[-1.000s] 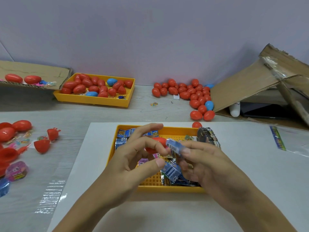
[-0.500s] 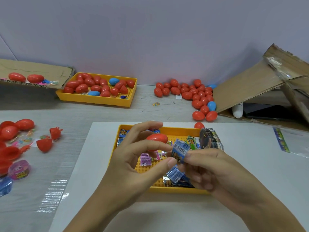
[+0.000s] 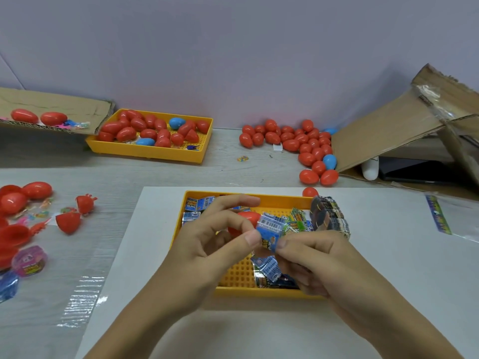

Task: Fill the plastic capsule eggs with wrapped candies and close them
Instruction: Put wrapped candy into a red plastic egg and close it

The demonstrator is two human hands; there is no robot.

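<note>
1. A red plastic egg half [image 3: 246, 221], smooth and glossy, is held in the curled fingers of the left hand [image 3: 207, 244] above the middle of the near yellow tray [image 3: 280, 200]; which way its open end faces cannot be told, since the fingers and the candy cover it.
2. A wrapped candy [image 3: 270, 228], flat and rectangular in crinkled blue foil with a printed barcode, is pinched between thumb and fingers of the right hand [image 3: 318, 263]; its long axis runs from the near edge of the tray up toward the far edge, and its upper end touches the egg half.
3. The near yellow tray, of rigid plastic with a perforated grid floor, is set on a white sheet [image 3: 388, 255] at the near edge of the worktop; more foil-wrapped candies [image 3: 267, 272] are scattered in it.
4. A second yellow tray [image 3: 155, 152] near the far left corner is loaded with closed red and blue eggs.
5. A loose heap of closed eggs [image 3: 303, 145] is piled at the far edge, beside a torn corrugated cardboard box [image 3: 388, 130].
6. Open red halves [image 3: 68, 222] are spread along the left edge.
</note>
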